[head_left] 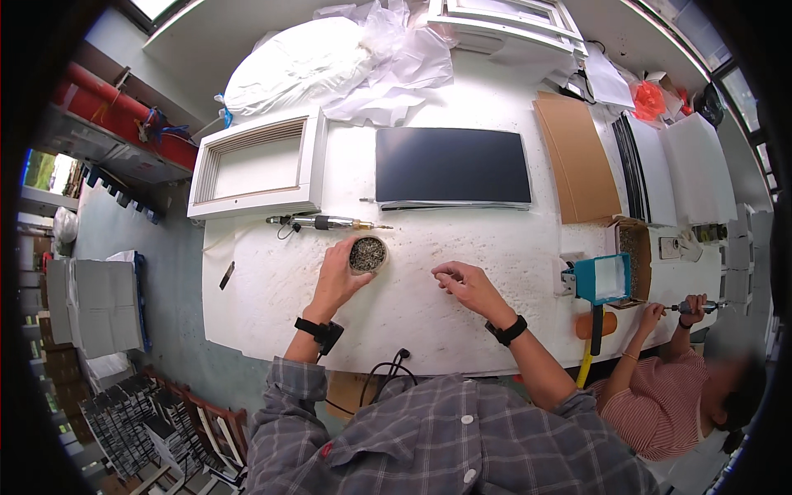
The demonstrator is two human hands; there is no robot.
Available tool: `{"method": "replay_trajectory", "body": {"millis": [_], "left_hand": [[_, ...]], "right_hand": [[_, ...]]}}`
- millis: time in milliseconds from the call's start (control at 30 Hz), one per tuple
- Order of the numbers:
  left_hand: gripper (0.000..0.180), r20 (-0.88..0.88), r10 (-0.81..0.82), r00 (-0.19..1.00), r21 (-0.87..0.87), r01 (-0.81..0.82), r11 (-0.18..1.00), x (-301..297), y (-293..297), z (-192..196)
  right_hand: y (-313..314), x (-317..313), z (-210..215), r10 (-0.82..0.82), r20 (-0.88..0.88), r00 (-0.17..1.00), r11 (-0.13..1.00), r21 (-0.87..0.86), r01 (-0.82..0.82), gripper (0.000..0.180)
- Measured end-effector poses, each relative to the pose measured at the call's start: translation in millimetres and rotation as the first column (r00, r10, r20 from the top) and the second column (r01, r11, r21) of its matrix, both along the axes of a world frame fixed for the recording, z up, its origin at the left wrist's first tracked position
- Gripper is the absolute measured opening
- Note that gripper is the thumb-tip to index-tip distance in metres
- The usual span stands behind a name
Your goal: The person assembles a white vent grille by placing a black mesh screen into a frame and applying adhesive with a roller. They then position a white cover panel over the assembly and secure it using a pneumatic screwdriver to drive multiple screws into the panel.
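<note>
Screwdriver (326, 222) lengthwise left-right, tip rightward

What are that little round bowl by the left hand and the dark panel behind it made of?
The bowl looks like dull metal or plastic, filled with small greyish bits, perhaps screws. The dark panel seems glass or glossy plastic: flat, smooth, faintly sheened. The left hand touches the bowl.
</note>
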State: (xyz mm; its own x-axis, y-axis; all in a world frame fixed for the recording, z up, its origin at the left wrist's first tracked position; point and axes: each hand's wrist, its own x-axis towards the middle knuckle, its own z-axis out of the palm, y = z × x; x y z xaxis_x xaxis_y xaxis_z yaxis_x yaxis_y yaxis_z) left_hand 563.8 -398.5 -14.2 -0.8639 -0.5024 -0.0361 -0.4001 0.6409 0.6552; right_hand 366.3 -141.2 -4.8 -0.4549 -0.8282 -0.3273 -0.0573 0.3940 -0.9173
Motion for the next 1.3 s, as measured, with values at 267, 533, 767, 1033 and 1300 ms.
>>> {"method": "replay_trajectory", "body": {"millis": [267,533,767,1033,1300], "left_hand": [[0.088,-0.049,0.001,0.999,0.011,-0.001,1.000,7.3,-6.8,-11.1],[0.083,0.056,0.163,0.985,0.459,-0.171,0.872,5.1,-23.8,-19.0],[0.098,-0.158,0.120,0.980,0.143,-0.097,0.985,14.3,-3.3,-15.0],[0.107,-0.075,0.031,0.997,-0.076,-0.036,0.996,5.5,3.7,-26.6],[0.105,-0.127,0.056,0.990,-0.078,-0.066,0.995,6.3,6.9,-27.5]], "right_hand": [[-9.6,5.0,-13.3,0.017,0.035,0.999,1.000,0.013,-0.018,0.029],[-2.0,7.4,-19.0,0.020,0.101,0.995,0.992,0.122,-0.032,0.027],[-33.6,34.3,-31.4,0.049,-0.338,0.940,0.999,-0.003,-0.053,0.022],[-75.8,50.5,-44.5,0.034,-0.624,0.781,0.999,0.005,-0.039,0.020],[-91.3,54.2,-46.8,0.120,-0.720,0.683,0.993,0.073,-0.098,0.012]]}}
